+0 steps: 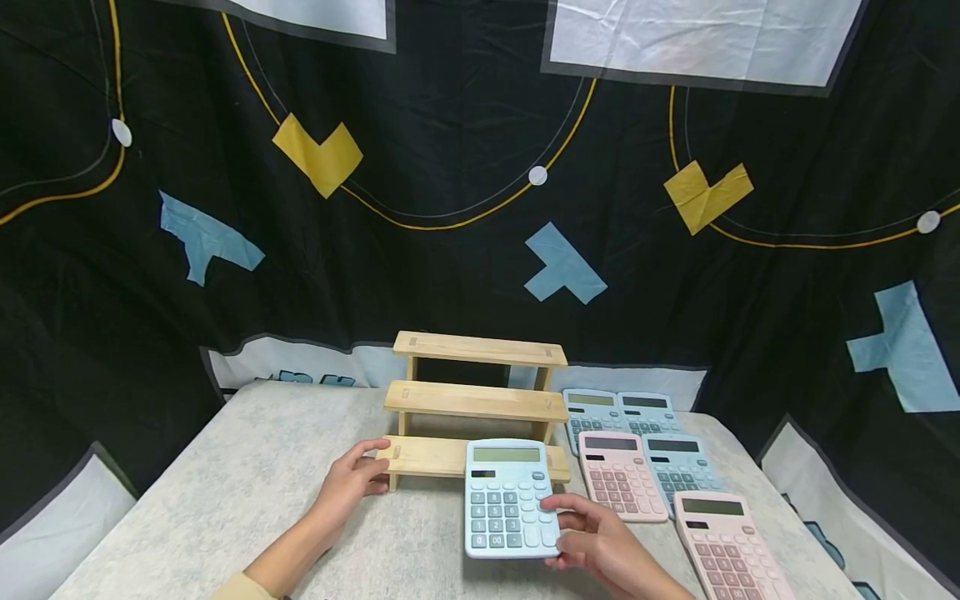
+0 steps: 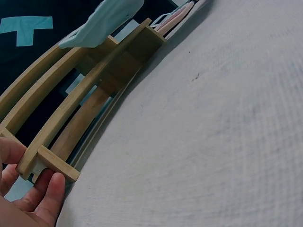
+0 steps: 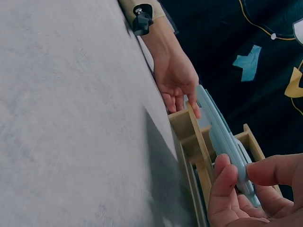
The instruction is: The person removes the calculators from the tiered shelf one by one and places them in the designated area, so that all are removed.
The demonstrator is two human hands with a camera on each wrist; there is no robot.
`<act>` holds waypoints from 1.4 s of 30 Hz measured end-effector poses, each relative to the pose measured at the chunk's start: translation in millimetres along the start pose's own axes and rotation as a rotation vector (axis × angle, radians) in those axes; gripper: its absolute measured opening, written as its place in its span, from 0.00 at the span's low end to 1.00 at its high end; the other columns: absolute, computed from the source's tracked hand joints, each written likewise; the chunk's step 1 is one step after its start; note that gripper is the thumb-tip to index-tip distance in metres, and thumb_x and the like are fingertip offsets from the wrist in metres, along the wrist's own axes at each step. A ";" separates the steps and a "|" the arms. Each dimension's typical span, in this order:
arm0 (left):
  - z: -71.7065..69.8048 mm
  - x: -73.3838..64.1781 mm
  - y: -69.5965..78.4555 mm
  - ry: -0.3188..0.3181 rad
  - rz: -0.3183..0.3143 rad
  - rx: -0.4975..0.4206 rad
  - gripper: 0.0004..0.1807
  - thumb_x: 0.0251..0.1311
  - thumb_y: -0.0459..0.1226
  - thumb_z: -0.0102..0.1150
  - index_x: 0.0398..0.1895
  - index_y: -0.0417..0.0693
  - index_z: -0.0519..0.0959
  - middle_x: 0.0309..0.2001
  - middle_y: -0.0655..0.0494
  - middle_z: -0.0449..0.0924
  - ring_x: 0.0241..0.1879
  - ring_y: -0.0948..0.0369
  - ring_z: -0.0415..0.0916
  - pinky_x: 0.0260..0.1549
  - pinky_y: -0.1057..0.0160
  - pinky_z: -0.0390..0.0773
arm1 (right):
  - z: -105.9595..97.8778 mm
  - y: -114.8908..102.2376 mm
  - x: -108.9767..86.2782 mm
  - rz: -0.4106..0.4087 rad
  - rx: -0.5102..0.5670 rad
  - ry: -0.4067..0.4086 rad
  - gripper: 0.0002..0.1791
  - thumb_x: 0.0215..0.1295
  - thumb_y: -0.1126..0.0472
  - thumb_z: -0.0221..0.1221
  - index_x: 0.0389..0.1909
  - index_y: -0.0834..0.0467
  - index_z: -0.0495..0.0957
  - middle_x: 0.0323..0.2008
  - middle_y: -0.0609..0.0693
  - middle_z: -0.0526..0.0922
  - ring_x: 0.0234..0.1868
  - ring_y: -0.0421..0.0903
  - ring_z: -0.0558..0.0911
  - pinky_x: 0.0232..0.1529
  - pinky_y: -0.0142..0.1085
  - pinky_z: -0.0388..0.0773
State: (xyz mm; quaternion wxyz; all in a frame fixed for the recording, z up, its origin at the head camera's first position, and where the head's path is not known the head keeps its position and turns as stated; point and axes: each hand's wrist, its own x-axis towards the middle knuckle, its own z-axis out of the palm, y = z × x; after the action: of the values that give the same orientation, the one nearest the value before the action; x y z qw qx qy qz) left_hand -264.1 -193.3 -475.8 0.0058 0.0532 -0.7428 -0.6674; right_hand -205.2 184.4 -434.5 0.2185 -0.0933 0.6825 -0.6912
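Note:
A blue calculator (image 1: 512,500) is held upright by my right hand (image 1: 596,537), keys facing me, in front of the lowest step of a three-tier wooden stand (image 1: 476,400). Thumb and fingers pinch its right edge, and in the right wrist view the calculator (image 3: 220,125) shows edge-on, above the tabletop. With its fingers at the left end of the bottom step, my left hand (image 1: 348,487) grips the stand. The left wrist view shows the fingers (image 2: 49,194) around that end of the stand (image 2: 57,163). The calculator hides part of the bottom step.
Right of the stand lie several calculators: a pink one (image 1: 621,477), another pink one (image 1: 727,546) nearer me, and blue ones (image 1: 682,462) behind, some overlapping. The pale tabletop (image 1: 300,433) ends at a black patterned cloth (image 1: 450,275) hanging behind.

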 end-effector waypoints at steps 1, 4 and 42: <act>0.0 -0.3 0.3 -0.001 0.001 0.000 0.24 0.71 0.37 0.55 0.68 0.42 0.70 0.47 0.46 0.78 0.46 0.56 0.81 0.47 0.56 0.84 | -2.0 0.7 -1.4 0.000 -0.003 -0.003 0.30 0.58 0.74 0.55 0.65 0.68 0.68 0.44 0.55 0.82 0.40 0.48 0.82 0.41 0.37 0.83; 0.2 -1.3 1.7 -0.001 0.004 0.001 0.24 0.71 0.37 0.55 0.68 0.43 0.70 0.46 0.47 0.78 0.46 0.56 0.82 0.47 0.57 0.84 | -7.6 2.0 -5.2 0.022 -0.003 0.000 0.30 0.60 0.74 0.55 0.65 0.67 0.68 0.44 0.55 0.81 0.41 0.48 0.82 0.41 0.37 0.83; -2.7 -2.0 4.6 0.001 0.000 -0.003 0.23 0.70 0.37 0.55 0.67 0.46 0.72 0.49 0.46 0.79 0.47 0.55 0.82 0.45 0.61 0.84 | -68.0 17.4 -67.1 0.168 -0.073 0.111 0.30 0.62 0.68 0.58 0.67 0.64 0.69 0.50 0.55 0.84 0.43 0.50 0.84 0.37 0.31 0.80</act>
State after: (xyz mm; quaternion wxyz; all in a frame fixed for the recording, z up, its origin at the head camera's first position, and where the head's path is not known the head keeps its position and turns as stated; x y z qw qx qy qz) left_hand -262.2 -195.3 -470.9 0.0062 0.0533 -0.7418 -0.6685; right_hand -171.8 275.0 -443.8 0.2342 -0.0051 0.7236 -0.6493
